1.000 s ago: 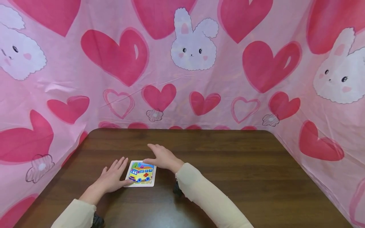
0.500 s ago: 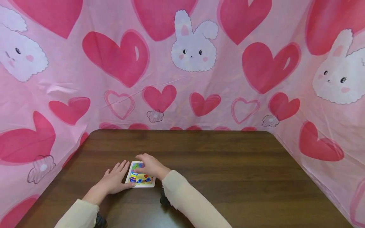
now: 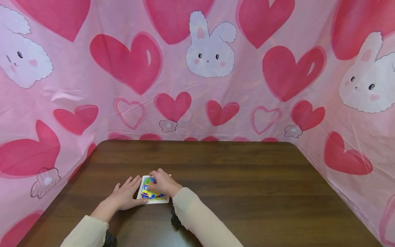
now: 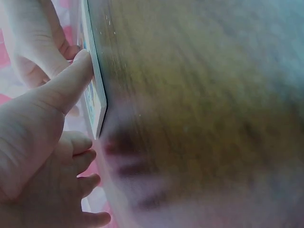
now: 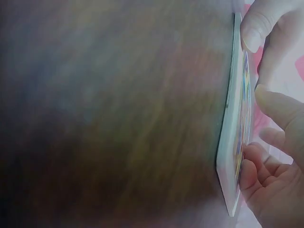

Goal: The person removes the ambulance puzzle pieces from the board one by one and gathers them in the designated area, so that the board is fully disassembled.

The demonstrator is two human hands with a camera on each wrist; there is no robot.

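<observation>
A square picture board [image 3: 159, 198] with a white border and a cartoon ambulance lies flat on the table, left of the middle. Beside its left edge my left hand [image 3: 122, 198] rests with fingers straight, and its thumb [image 4: 71, 80] lies on the near border. My right hand [image 3: 163, 184] is over the upper right part, hiding some of the ambulance. In the right wrist view its fingers bend softly, with fingertips [image 5: 248, 173] at the picture's surface and the thumb standing apart from them. The board's pale thick edge [image 5: 228, 142] shows there too.
The dark brown wooden table [image 3: 240, 181] stretches away to the right and back. Pink cloth [image 3: 213, 85] printed with hearts and rabbits hangs around its far and side edges. Black wrist devices [image 3: 175, 219] sit under both cream sleeves [image 3: 203, 216].
My right hand has come left and toward me, from the board's far right corner to over the picture, its fingers lowering. The left thumb has slid slightly right along the near border.
</observation>
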